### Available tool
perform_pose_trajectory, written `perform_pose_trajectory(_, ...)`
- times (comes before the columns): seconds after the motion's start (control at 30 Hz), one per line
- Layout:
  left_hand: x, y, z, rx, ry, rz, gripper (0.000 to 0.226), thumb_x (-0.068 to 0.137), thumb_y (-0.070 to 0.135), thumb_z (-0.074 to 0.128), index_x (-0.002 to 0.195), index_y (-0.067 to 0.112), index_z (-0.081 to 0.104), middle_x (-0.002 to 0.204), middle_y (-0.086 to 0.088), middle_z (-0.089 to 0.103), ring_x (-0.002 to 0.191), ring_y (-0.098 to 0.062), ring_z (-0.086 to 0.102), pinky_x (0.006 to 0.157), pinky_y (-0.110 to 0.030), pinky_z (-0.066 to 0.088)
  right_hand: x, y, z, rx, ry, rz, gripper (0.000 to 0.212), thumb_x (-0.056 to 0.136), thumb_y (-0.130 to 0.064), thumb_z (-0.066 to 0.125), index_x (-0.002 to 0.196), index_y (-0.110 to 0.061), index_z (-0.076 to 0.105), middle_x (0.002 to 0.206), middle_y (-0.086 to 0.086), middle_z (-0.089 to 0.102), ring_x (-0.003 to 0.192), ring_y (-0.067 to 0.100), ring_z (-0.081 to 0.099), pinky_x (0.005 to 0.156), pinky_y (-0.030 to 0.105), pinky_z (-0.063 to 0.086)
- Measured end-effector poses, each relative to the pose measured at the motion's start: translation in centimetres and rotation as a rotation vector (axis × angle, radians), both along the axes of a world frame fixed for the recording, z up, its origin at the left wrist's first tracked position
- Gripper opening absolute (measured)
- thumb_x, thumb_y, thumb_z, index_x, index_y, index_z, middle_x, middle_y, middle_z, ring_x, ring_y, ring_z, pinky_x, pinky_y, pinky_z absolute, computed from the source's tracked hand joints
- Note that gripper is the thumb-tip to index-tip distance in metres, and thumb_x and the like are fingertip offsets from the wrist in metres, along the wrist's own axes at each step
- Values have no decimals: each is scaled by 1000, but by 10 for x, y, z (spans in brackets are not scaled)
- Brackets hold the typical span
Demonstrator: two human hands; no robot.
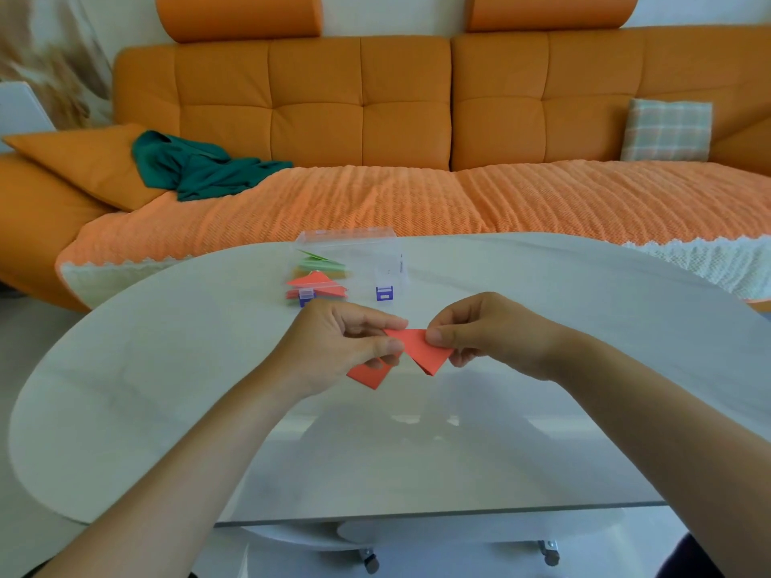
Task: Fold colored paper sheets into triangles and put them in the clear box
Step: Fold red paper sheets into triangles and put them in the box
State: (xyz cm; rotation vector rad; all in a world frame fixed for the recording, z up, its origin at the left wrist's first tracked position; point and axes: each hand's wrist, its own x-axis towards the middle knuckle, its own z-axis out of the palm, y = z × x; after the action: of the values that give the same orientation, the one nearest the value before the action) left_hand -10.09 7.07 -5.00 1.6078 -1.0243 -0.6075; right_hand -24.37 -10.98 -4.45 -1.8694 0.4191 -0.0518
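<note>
Above a glossy white table (167, 410), the left hand (338, 344) and right hand (492, 331) each pinch one end of a folded red-orange paper sheet (417, 348). Behind sits a clear plastic box (375, 248) holding folded green, yellow and red triangles (317, 281).

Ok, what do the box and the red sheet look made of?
The box: probably hard clear plastic, glossy; its walls are see-through and folded papers show inside. The red sheet: matte paper; it keeps sharp creases where the left hand and right hand pinch it.
</note>
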Motion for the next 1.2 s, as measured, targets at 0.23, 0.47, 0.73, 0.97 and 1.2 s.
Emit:
perform_pose_trajectory(0.23, 0, -1, -3, 25, 52, 1, 34, 79, -7, 75, 86, 26, 78, 64, -2, 71, 56, -12, 64, 62, -23, 58, 0, -2, -2, -10, 27, 46, 11, 89, -23, 72, 88, -13, 77, 83, 13, 64, 71, 16, 55, 72, 28, 48)
perform_pose_trajectory(0.47, -1, -2, -6, 89, 96, 4, 34, 78, -6, 77, 75, 28, 81, 65, -8, 71, 59, -18, 64, 65, -34, 62, 3, -5, -8, -55, 66, 39, 13, 87, -27, 76, 87, -14, 78, 84, 12, 67, 74, 18, 54, 73, 30, 47)
perform_pose_trajectory(0.73, -5, -10, -20, 254, -161, 118, 14, 83, 17, 79, 85, 30, 81, 69, 3, 74, 61, -6, 63, 65, -18, 51, 9, -3, -16, -216, 151, -14, 11, 86, -29, 77, 77, -24, 76, 69, -13, 68, 64, 0, 56, 63, 16, 43)
perform_pose_trajectory(0.97, -15, -17, -30, 385, -442, 145, 14, 86, 23, 70, 89, 34, 78, 76, 24, 64, 75, 8, 59, 68, -11, 43, 13, 6, -23, -580, 232, -12, 10, 84, -39, 73, 78, -32, 72, 78, -17, 67, 74, 1, 61, 64, 16, 45)
perform_pose_trajectory(1.2, -15, -20, -30, 414, -544, 140, 19, 91, 23, 65, 103, 30, 79, 92, 15, 70, 79, 1, 56, 67, -8, 38, 13, 14, -25, -808, 243, -19, 14, 86, -48, 66, 85, -34, 69, 89, -17, 63, 88, 6, 60, 76, 23, 48)
